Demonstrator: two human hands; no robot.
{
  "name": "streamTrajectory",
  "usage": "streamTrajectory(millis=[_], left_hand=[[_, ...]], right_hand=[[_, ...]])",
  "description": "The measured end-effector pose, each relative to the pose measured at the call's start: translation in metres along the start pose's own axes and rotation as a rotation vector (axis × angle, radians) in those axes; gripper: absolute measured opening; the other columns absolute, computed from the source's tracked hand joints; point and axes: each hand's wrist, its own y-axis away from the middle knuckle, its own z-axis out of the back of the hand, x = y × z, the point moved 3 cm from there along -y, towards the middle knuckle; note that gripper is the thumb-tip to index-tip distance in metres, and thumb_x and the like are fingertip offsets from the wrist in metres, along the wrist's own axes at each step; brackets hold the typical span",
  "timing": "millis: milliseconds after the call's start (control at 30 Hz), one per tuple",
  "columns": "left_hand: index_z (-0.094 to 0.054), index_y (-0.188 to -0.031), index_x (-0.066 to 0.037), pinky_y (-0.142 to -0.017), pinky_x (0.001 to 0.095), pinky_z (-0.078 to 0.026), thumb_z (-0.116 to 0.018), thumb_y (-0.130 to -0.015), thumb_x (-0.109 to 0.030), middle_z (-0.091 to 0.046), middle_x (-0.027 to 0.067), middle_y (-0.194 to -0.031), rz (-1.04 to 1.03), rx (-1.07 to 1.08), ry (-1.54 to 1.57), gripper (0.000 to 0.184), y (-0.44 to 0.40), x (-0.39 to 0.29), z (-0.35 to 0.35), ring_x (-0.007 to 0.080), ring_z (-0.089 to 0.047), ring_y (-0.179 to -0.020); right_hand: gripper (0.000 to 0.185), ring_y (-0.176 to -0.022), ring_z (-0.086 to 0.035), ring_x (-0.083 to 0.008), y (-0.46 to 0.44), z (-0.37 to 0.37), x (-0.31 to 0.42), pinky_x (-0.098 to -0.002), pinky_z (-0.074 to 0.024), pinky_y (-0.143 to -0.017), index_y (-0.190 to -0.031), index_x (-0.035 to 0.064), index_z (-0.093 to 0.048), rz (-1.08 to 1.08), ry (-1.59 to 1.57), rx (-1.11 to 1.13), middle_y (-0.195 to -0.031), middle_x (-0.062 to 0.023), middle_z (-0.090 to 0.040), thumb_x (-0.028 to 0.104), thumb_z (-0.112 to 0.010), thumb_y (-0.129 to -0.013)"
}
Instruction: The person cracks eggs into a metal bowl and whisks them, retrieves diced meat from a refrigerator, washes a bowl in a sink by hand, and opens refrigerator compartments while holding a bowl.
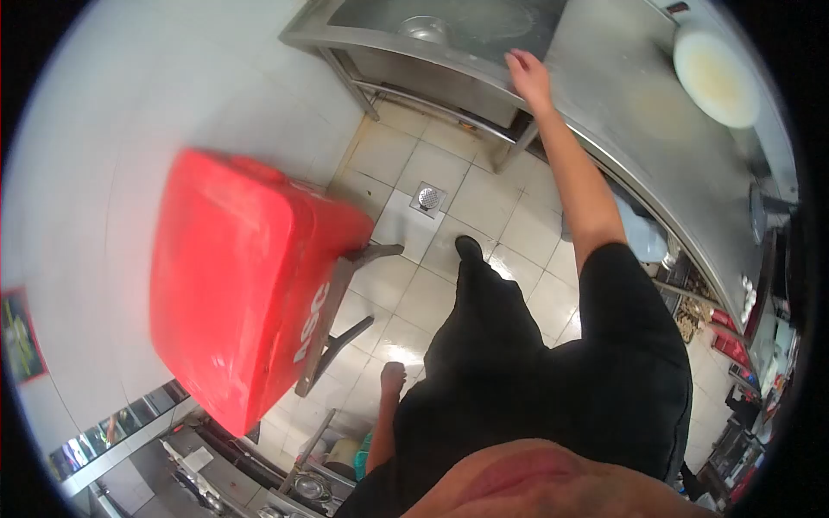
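My right hand (pixel 528 79) is at the front right corner of a metal sink (pixel 389 41), over or on its rim. Its fingers are bent and close together, with nothing visible in them. Inside the sink, left of that hand, sits a round metal object (pixel 424 30). My left hand (pixel 393 378) hangs low beside my body, its fingers curled in and no object showing in it. Nearest to it is a large red bin (pixel 250 285) with white letters on its side.
A steel counter (pixel 622 82) carries a pale round dish (pixel 716 76) at the upper right. The tiled floor (pixel 432 276) has a drain (pixel 427 198). Shelves with kitchenware (pixel 315 488) stand at the lower left. Various items crowd the right edge.
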Motion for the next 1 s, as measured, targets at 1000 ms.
streamTrajectory(millis=[1000], left_hand=[[-0.057, -0.091, -0.004, -0.061, 0.025, -0.05, -0.057, -0.092, -0.016, -0.061, 0.0044, -0.082, 0.056, -0.282, 0.442, 0.012, -0.231, -0.317, 0.059, 0.011, -0.059, -0.072]], right_hand=[[0.025, -0.097, -0.061, -0.0367, -0.253, -0.086, -0.058, -0.0454, -0.0497, -0.081, -0.091, 0.0072, -0.061, 0.276, 0.616, 0.01, -0.104, -0.0164, -0.061, 0.022, -0.067, -0.072]])
